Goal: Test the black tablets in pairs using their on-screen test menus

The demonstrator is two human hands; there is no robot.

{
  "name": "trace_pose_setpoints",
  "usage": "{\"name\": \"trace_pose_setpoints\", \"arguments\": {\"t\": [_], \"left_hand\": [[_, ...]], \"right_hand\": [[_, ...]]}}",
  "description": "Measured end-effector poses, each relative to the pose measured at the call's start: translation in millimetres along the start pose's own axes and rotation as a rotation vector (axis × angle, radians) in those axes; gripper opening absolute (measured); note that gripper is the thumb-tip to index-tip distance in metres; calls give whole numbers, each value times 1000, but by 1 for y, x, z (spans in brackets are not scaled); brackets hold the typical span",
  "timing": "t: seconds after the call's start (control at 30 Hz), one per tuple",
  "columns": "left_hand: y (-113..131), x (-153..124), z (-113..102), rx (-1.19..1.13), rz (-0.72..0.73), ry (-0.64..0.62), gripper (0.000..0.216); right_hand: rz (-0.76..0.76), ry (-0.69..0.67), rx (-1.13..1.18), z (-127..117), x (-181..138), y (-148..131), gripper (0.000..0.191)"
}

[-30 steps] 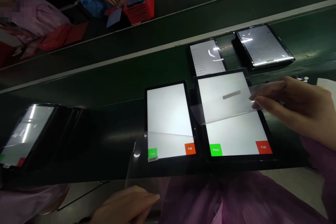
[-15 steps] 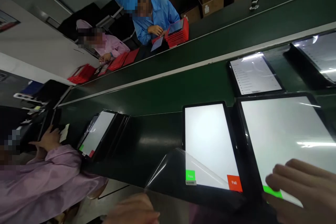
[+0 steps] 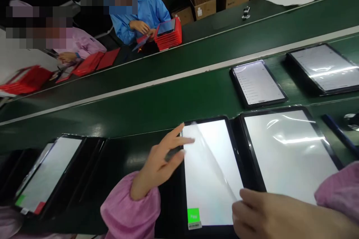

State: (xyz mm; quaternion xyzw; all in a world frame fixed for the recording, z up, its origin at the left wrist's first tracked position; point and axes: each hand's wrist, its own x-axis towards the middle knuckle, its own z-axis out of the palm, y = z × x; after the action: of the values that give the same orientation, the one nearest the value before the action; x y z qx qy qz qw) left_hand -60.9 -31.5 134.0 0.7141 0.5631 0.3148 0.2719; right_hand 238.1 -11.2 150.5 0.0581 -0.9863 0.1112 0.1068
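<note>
2 tablet (image 3: pixel 209 171) edges touched: left hand (image 3: pixel 161 164), right hand (image 3: pixel 269 213).

The black-framed tablet (image 3: pixel 203 186) lies flat on the green belt, its screen lit white with a green Pass square at the near left corner. A clear protective film (image 3: pixel 217 164) lies over the screen, showing a glinting diagonal line.

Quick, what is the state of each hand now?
Left hand: open, fingers spread, fingertips at the top left corner of the middle tablet.
Right hand: on that tablet's lower right; open or pinching cannot be told.
</note>
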Motion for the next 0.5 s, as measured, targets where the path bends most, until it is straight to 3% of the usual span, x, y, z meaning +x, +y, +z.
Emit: {"name": "trace_pose_setpoints", "arguments": {"t": [0.1, 0.17, 0.27, 0.37, 0.5], "left_hand": [[-18, 25, 22, 49, -49, -148, 60], [-30, 38, 34, -49, -88, -24, 66], [-43, 52, 47, -249, -262, 240, 73], [-48, 59, 52, -382, -430, 247, 79], [-49, 61, 53, -407, -380, 224, 86]], "right_hand": [[123, 2, 106, -9, 13, 34, 16], [260, 68, 307, -12, 22, 65, 23], [575, 240, 633, -20, 29, 117, 11], [797, 433, 744, -36, 28, 152, 9], [961, 627, 688, -59, 21, 160, 16]]}}
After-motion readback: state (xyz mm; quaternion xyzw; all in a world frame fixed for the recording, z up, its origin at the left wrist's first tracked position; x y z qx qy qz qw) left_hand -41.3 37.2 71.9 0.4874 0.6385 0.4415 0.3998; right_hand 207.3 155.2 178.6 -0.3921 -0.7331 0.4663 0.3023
